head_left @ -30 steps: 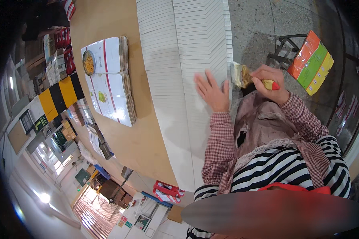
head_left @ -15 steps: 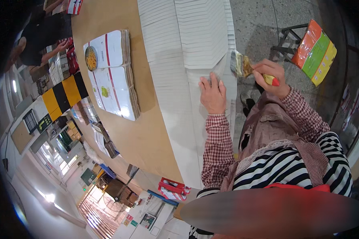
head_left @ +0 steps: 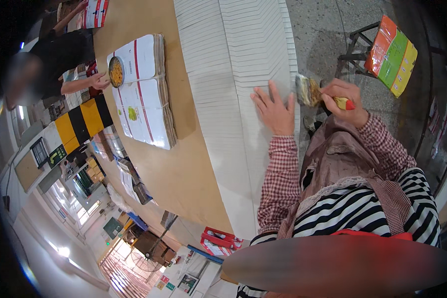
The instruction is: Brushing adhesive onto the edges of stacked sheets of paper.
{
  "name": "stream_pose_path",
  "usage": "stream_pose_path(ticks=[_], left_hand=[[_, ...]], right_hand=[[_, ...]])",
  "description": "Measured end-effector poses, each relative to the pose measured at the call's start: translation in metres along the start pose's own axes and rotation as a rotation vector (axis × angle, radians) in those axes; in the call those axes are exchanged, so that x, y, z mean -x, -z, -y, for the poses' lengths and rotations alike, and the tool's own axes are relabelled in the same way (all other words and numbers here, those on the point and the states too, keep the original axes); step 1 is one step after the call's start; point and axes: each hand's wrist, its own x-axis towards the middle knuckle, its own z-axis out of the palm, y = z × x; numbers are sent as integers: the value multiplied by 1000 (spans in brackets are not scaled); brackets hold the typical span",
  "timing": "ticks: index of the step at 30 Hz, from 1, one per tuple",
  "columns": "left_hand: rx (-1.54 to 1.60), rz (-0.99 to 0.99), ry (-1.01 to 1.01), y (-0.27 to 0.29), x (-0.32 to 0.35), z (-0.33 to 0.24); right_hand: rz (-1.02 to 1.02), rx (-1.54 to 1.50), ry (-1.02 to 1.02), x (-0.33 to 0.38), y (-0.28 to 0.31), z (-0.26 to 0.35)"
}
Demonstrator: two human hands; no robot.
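Long rows of overlapping white sheets [head_left: 208,99] lie fanned out along the near side of the table, their edges forming thin lines. My left hand [head_left: 277,114] rests palm down on the right-hand row with its fingers spread. In my right hand [head_left: 346,103] is a paintbrush [head_left: 308,91], gripped by its yellow, red-tipped handle. Its bristles point left, beside the sheets' right edge and close to my left fingers. Whether the bristles touch the sheets I cannot tell.
A tied stack of printed white cartons [head_left: 141,94] sits on the brown tabletop [head_left: 188,174]. Across the table, a co-worker's hand [head_left: 99,81] is near it. To the right stands a dark stool [head_left: 355,54] bearing a colourful printed sheet [head_left: 392,55]. A red box [head_left: 218,239] is at the table's lower end.
My left hand has shifted slightly right, its fingers wider apart. The brush has moved a little right and down. The co-worker's hand has come closer to the carton stack.
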Motion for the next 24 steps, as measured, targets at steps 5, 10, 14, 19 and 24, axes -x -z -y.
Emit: stream_pose_path(ticks=[5, 10, 14, 19, 24], left_hand=[[-73, -22, 64, -4, 50, 6], [39, 30, 13, 0, 49, 24], [79, 94, -32, 5, 41, 31], [63, 78, -53, 7, 39, 35], [44, 67, -40, 7, 38, 29]], right_hand=[[-111, 23, 40, -4, 9, 7], [-154, 60, 76, -15, -7, -4], [-63, 33, 97, 18, -23, 1], [-24, -16, 58, 33, -18, 18], [-118, 50, 38, 17, -21, 9]])
